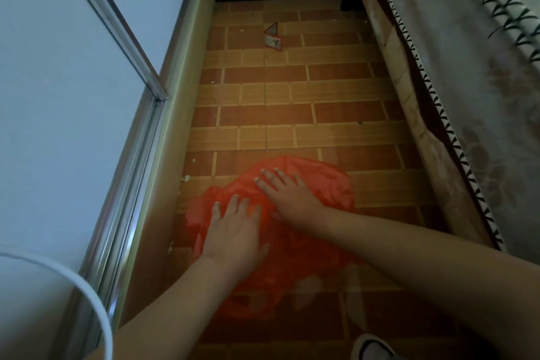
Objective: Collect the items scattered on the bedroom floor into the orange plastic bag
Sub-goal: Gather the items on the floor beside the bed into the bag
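Narrow strip of floor (pixel 292 114), brick-pattern tiles in brown and tan, pale crumbs scattered along the L edge. L side: wardrobe (pixel 58 96) w/ pale sliding doors and metal track, wood plinth below. R side: bed (pixel 467 96), grey floral sheet w/ black-and-white trim hanging down over the frame. Dark skirting at far end.

Bag (pixel 321 184) lies flat on floor just in front of me, crumpled. My left hand (pixel 233 231) flat on its near-L part, fingers straight and spread. My right hand (pixel 289 193) flat on the middle, fingers spread too. Both press down, gripping nothing.

Wrapper (pixel 273 38) w/ red edge lies well beyond bag, mid-floor, far end. White shoe (pixel 371 348) at bottom edge.
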Demonstrator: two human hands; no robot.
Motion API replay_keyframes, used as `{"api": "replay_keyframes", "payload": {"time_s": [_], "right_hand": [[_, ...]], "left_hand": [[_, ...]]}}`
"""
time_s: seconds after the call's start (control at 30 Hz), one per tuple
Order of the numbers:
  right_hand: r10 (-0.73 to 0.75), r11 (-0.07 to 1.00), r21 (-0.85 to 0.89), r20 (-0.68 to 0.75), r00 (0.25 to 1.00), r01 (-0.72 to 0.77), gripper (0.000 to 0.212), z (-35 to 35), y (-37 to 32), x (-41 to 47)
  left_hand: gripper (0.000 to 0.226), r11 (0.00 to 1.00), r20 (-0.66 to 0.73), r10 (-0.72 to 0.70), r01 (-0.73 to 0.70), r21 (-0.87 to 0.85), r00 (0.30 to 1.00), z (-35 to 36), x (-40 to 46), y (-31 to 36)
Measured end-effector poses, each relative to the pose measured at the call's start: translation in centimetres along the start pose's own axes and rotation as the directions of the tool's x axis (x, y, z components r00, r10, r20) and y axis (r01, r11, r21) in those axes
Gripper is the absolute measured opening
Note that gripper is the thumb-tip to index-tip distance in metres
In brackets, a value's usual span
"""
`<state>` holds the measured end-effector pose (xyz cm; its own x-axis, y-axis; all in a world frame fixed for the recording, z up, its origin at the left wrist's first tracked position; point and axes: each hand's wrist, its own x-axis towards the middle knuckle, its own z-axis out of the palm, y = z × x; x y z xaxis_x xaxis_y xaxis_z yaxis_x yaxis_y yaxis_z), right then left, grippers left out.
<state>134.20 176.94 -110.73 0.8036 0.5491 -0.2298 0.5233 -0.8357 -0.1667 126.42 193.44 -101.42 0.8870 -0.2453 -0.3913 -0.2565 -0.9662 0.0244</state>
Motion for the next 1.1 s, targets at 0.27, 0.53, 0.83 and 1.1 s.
{"api": "replay_keyframes", "payload": {"time_s": [0.27, 0.53, 0.83, 1.1], "right_hand": [[-0.016, 0.999, -0.032, 0.036, 0.999, 0.017, 0.066, -2.5, 4.4, 4.8], [-0.012, 0.94, -0.338, 0.109, 0.994, 0.048, 0.064, -2.9, 7.2, 7.1], [0.242, 0.937, -0.296, 0.157, 0.958, -0.188, 0.076, -1.7, 10.6, 5.3], [-0.08, 0.992, 0.086, -0.165, 0.983, 0.095, 0.08, -2.4, 1.6, -1.4]], "left_hand": [[0.096, 0.983, 0.225, 0.008, -0.049, 0.176, 0.974, 1.2, -0.2, -0.5], [0.081, 0.983, 0.295, -0.042, -0.013, 0.181, 0.955, 3.0, 0.0, -4.5], [0.054, 0.99, 0.266, -0.106, 0.076, 0.12, 0.958, 3.3, 1.2, -5.3], [0.09, 0.999, 0.026, -0.023, 0.024, -0.038, 0.999, 3.6, 4.4, -3.0]]}}
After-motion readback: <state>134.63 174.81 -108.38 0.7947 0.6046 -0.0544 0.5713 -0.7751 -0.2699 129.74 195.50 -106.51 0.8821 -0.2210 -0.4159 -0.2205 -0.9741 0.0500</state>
